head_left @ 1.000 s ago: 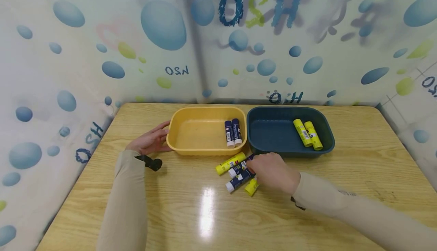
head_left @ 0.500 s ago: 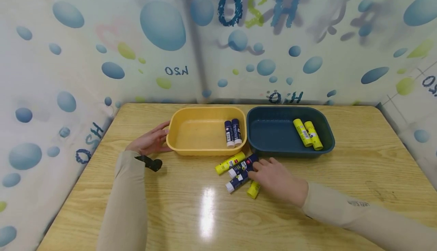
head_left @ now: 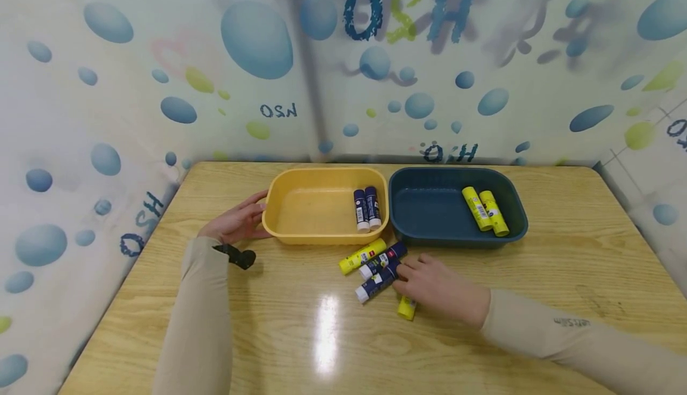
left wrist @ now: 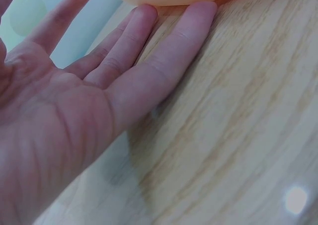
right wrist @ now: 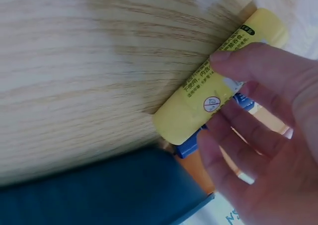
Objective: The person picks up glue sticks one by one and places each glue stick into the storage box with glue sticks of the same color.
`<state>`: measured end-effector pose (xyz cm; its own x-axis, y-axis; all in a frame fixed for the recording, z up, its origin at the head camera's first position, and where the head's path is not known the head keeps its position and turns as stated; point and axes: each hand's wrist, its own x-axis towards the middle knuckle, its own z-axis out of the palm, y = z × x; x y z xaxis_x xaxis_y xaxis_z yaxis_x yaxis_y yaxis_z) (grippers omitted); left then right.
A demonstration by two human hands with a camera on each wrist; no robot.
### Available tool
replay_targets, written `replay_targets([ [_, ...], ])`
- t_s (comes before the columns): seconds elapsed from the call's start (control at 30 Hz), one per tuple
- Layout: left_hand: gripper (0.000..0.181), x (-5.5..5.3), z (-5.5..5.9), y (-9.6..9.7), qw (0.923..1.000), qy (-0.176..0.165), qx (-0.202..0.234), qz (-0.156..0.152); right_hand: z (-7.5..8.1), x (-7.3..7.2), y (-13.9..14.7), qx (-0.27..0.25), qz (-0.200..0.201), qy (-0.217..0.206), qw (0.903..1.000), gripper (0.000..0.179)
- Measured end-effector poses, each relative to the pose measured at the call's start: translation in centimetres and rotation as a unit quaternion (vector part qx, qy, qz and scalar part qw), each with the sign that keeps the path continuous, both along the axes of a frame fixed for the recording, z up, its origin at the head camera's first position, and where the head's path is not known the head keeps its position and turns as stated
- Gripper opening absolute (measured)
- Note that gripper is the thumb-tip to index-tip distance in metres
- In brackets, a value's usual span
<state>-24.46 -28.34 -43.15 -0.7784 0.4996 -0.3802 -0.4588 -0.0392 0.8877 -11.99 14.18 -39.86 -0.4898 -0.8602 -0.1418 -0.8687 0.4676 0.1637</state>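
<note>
My right hand (head_left: 442, 287) pinches a yellow glue stick (right wrist: 196, 101) between its thumb and fingers, low over the table. Most of that stick lies hidden under the hand in the head view. Just left of the hand are two dark blue glue sticks (head_left: 376, 284) with white ends, and another yellow glue stick (head_left: 362, 256) beside them. Fingers extended, my left hand (head_left: 233, 222) rests against the left end of the yellow bin (head_left: 316, 240). In the left wrist view its fingertips (left wrist: 201, 11) meet the bin's lower wall.
To the right of the yellow bin stands a dark blue bin (head_left: 429, 207), nearly flush with it. Two blue glue sticks (head_left: 360, 211) lie in the yellow bin, and two yellow ones (head_left: 476, 209) lie in the dark blue bin. A patterned wall covering (head_left: 343, 85) rises behind the table.
My right hand has shifted right and slightly toward me, drawing the yellow glue stick away from the blue ones. The left hand stays at the yellow bin.
</note>
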Motion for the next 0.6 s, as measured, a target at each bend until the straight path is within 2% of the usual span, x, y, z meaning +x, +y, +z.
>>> replay_targets([
  [0.27,0.056,-0.05,-0.10,-0.05,1.0000,0.003,0.000,-0.002,-0.16,-0.43,0.30,-0.001,0.046,0.013,0.9989,0.026],
  [0.6,0.057,-0.07,-0.07,-0.07,1.0000,0.002,0.002,-0.005,0.14,-0.57,0.26,0.041,0.066,0.005,0.9970,0.026],
])
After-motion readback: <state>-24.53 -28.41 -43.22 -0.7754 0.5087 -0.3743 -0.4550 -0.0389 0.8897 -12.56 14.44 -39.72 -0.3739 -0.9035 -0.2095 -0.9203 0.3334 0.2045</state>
